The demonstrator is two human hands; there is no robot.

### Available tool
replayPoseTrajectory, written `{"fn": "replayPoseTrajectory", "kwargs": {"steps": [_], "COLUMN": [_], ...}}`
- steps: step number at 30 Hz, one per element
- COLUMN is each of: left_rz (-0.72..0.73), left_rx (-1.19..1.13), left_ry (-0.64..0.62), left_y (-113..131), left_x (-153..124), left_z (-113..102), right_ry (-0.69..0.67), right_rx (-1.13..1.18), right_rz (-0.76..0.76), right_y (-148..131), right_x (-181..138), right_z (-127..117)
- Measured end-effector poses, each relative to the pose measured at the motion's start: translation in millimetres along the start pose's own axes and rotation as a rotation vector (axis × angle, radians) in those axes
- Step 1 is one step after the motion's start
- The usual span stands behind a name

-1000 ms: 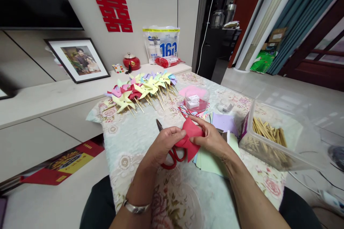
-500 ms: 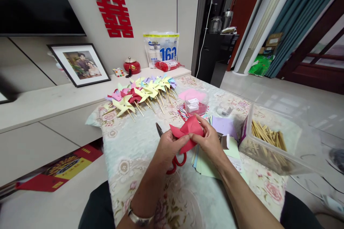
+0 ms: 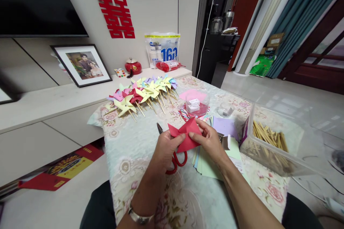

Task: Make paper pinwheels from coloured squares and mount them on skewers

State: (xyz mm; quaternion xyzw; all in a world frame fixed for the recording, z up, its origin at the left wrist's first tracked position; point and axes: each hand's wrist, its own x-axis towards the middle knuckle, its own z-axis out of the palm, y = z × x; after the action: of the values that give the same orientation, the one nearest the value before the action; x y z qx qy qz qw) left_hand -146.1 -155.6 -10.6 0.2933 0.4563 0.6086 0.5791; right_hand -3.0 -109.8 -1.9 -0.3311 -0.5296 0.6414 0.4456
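Note:
A red paper pinwheel piece [image 3: 189, 136], partly folded with pointed corners, is held up over the table between both hands. My left hand [image 3: 170, 145] pinches its left side, thumb pressed near the middle. On the right side, my right hand [image 3: 206, 136] grips the paper, its thumb also close to the centre. Beneath my left hand lie scissors [image 3: 182, 159] with red handles, their dark blade tip poking out to the left. A stack of coloured paper sheets [image 3: 205, 167] rests under and beside my right hand.
Finished paper pinwheels [image 3: 146, 93] on sticks lie at the back left. Behind the hands stands a clear round container [image 3: 197, 103]. A clear plastic box [image 3: 264, 152] of wooden sticks [image 3: 268, 134] sits at the right, near a small clear lid [image 3: 225, 109].
The right flap of the red paper, curled over before, now stands flatter and more pointed. My right fingers have shifted slightly along its edge; my left hand stays gripping.

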Motion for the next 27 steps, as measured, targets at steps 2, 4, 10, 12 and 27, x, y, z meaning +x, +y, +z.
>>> {"fn": "replayPoseTrajectory", "kwargs": {"steps": [2, 4, 10, 12, 27], "left_rz": [-0.007, -0.015, -0.030, -0.036, -0.020], "left_rx": [-0.003, -0.015, -0.121, -0.141, -0.107], "left_ry": [-0.009, -0.014, -0.026, -0.035, 0.061], "left_y": [2.0, 5.4, 16.2, 17.8, 15.8], "left_x": [0.1, -0.5, -3.3, -3.3, 0.3], "left_z": [-2.4, -3.6, -3.4, -5.0, -11.6], "right_ry": [0.041, 0.072, 0.033, 0.027, -0.204], "right_rx": [0.004, -0.010, -0.028, -0.090, -0.454], "right_rz": [0.016, -0.003, -0.061, -0.108, -0.396], "right_y": [1.1, 2.7, 1.1, -0.5, -6.3], "right_x": [1.7, 3.9, 5.8, 4.9, -0.9], "right_z": [-5.2, -10.1, -13.2, -12.6, -16.0]}}
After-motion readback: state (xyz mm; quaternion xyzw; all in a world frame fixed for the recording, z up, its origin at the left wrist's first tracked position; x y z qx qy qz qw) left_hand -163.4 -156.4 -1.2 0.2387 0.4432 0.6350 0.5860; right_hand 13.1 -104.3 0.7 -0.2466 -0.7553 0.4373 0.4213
